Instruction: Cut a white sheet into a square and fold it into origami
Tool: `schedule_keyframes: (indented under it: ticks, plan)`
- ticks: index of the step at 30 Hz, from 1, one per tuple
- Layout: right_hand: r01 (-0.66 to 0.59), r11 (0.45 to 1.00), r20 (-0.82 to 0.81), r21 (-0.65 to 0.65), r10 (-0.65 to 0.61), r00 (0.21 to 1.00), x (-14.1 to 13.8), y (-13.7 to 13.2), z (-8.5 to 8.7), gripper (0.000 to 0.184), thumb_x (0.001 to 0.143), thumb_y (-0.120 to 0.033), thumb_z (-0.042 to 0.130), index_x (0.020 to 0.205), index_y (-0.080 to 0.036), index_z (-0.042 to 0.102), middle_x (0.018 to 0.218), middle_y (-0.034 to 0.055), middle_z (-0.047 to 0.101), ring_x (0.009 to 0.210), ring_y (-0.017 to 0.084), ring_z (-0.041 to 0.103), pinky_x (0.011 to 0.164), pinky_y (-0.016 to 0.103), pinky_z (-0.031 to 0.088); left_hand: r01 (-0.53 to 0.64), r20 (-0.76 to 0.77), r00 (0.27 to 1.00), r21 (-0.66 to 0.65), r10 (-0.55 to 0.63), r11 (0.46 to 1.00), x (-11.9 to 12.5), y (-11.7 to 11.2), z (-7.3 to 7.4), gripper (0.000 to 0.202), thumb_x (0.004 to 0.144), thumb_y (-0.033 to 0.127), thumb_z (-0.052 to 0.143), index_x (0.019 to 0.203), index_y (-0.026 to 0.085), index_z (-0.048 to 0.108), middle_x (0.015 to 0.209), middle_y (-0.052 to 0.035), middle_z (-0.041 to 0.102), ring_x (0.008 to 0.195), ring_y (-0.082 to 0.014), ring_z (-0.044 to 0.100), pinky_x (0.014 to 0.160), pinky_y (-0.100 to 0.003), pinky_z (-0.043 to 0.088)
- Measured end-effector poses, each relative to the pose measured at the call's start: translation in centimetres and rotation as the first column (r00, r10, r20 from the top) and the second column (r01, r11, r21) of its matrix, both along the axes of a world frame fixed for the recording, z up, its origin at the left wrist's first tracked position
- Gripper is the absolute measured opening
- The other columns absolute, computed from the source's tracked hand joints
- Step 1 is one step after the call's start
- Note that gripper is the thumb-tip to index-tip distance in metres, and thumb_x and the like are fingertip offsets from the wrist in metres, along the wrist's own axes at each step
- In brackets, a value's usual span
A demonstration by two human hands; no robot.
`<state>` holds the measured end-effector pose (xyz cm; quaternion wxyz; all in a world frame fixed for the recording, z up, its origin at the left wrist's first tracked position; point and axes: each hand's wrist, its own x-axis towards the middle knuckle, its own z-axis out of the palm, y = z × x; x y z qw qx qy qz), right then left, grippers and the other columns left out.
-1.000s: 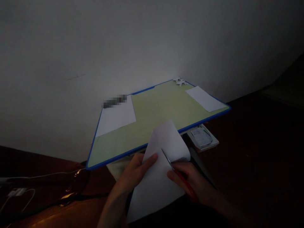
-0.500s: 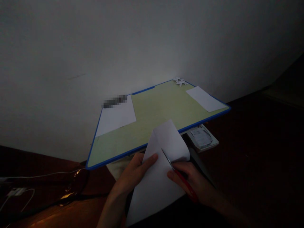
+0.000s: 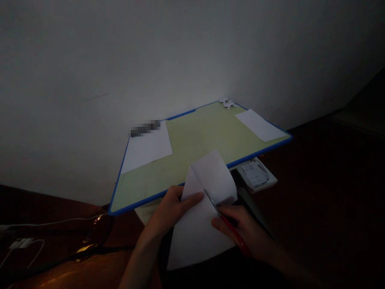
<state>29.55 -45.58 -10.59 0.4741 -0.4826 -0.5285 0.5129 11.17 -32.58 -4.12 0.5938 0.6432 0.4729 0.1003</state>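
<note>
A sheet of white paper tilts over the near edge of the table, its far part bent up and curling to the right. My left hand pinches the sheet's left edge, thumb on top and the fingers hidden beneath. In my right hand are red-handled scissors, their blades pointing up and left into the sheet. A slit runs along the blades, and the paper to its right stands up in a flap. How far apart the blades are cannot be made out.
The low table has a pale green top and blue rim, against a grey wall. On it lie a left paper sheet, a right paper sheet and paper scraps. A white box sits below; cables lie lower left.
The paper has shifted up and slightly right at its lower end, with my left hand moving a little along with it. The scissors and my right hand stay almost in place.
</note>
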Motion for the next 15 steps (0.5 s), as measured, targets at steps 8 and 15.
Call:
schedule_keyframes:
  ticks: [8,15]
  plan:
    - [0.003,1.0,-0.014,0.001,-0.003,1.0,-0.07,0.05,0.22,0.03,0.098,-0.045,0.07,0.087,-0.017,0.076,0.088,0.0045,0.075,0.077,0.017,0.065,0.066,0.026,0.05,-0.003,-0.016,1.0,0.03,0.003,1.0,0.16,0.15,0.27,0.044,0.08,0.056,0.078,0.079,0.013,0.078,0.072,-0.008,0.074,0.059,-0.0172,0.062,0.051,-0.025,0.043]
    - [0.018,1.0,-0.008,-0.004,-0.018,1.0,-0.27,-0.07,0.22,0.037,0.101,-0.047,0.063,0.079,-0.017,0.069,0.078,0.0018,0.068,0.068,0.014,0.055,0.06,0.025,0.043,-0.025,0.004,1.0,0.007,0.025,1.0,0.36,-0.22,0.64,0.042,0.079,0.055,0.079,0.075,0.013,0.077,0.069,-0.0077,0.074,0.058,-0.0179,0.062,0.053,-0.026,0.044]
